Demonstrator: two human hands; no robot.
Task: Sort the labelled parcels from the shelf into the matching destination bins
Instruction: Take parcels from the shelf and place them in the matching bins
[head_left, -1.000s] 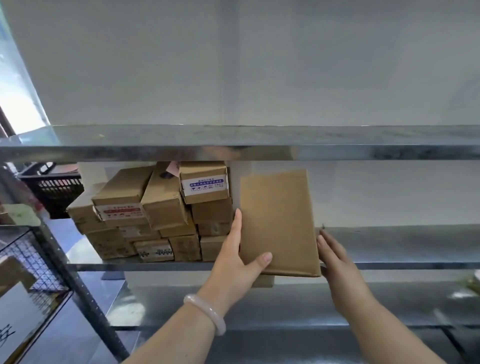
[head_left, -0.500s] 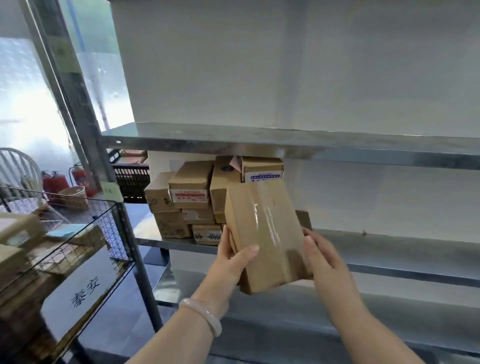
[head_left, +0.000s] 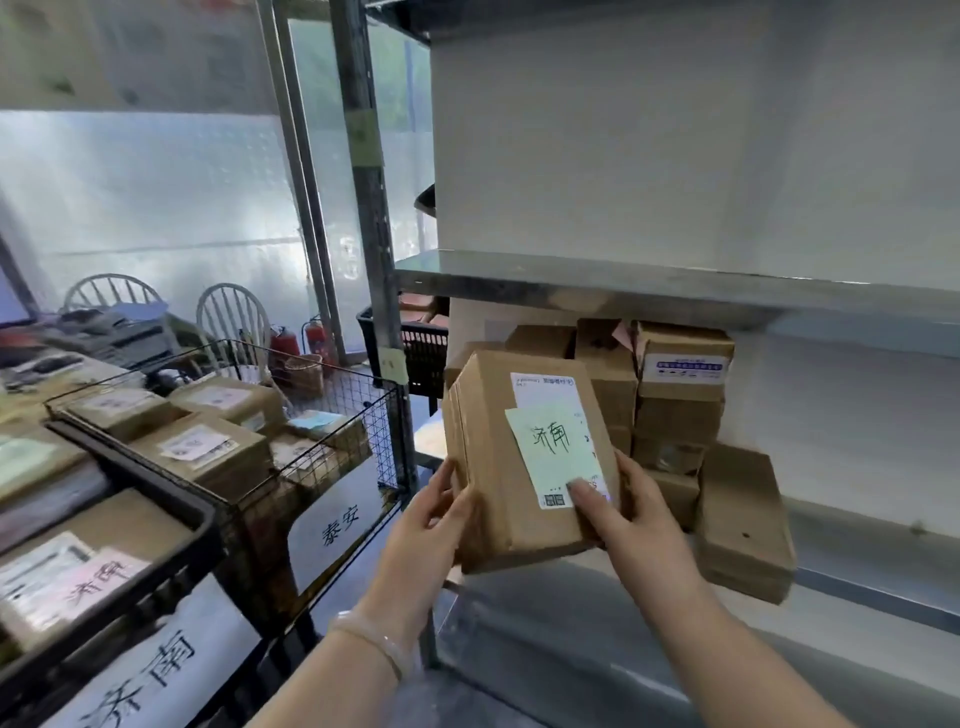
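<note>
I hold a brown cardboard parcel in front of the metal shelf, its label side turned toward me. A pale green note with handwritten characters is stuck on its white shipping label. My left hand grips the parcel's left edge. My right hand grips the lower right corner, thumb on the label. More parcels are stacked on the shelf behind. To the left, a wire bin carries a printed sign, and a black bin at the lower left carries another; both hold parcels.
A shelf upright stands between the bins and the shelf. One box leans at the shelf's front edge, right of my hands. A black crate, two chairs and fire extinguishers stand further back.
I pulled the parcel off the shelf and turned it over, so its label now faces me. My view swung left, bringing the bins into sight.
</note>
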